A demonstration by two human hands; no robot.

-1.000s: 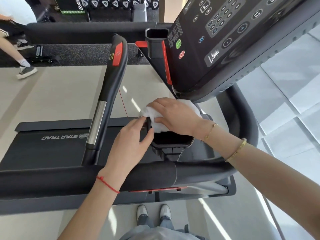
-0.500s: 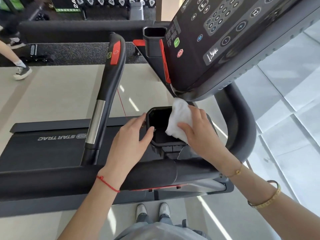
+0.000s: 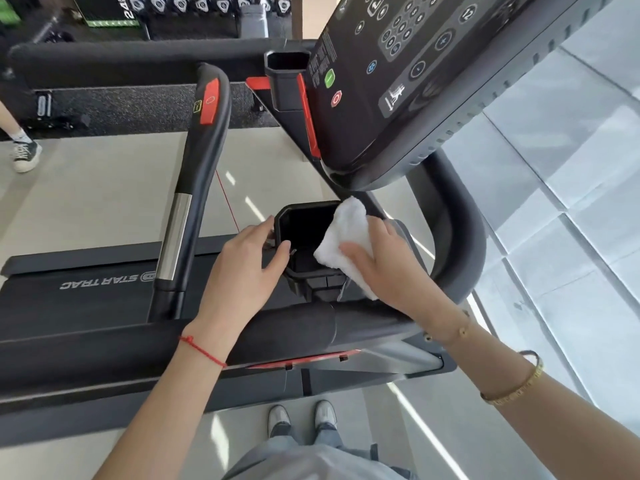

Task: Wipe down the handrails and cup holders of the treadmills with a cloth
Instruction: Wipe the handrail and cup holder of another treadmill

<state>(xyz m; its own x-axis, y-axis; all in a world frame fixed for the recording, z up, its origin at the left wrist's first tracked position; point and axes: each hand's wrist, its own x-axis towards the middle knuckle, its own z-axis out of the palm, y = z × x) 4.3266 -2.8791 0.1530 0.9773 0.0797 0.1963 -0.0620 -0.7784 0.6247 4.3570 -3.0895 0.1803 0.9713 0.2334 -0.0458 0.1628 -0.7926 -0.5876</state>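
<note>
A black cup holder (image 3: 302, 221) sits below the treadmill console, its dark inside open to view. My right hand (image 3: 388, 265) grips a folded white cloth (image 3: 344, 237) and holds it against the holder's right rim. My left hand (image 3: 246, 265) grips the holder's left rim, thumb over the edge. A thick black front handrail (image 3: 287, 329) runs across beneath both wrists. A second handrail (image 3: 194, 188) with a chrome band and a red panel rises to the left. Another cup holder (image 3: 285, 77) stands at the far side of the console.
The tilted console (image 3: 415, 74) with its buttons overhangs the holder from above. A curved black rail (image 3: 460, 237) wraps round on the right. The Star Trac belt deck (image 3: 79, 289) lies to the left. A person's shoe (image 3: 24, 155) shows at far left. A dumbbell rack (image 3: 180, 5) lines the back.
My right hand has drawn the cloth from over the holder's top to its right rim, opening the inside to view. My left hand has stayed on the left rim.
</note>
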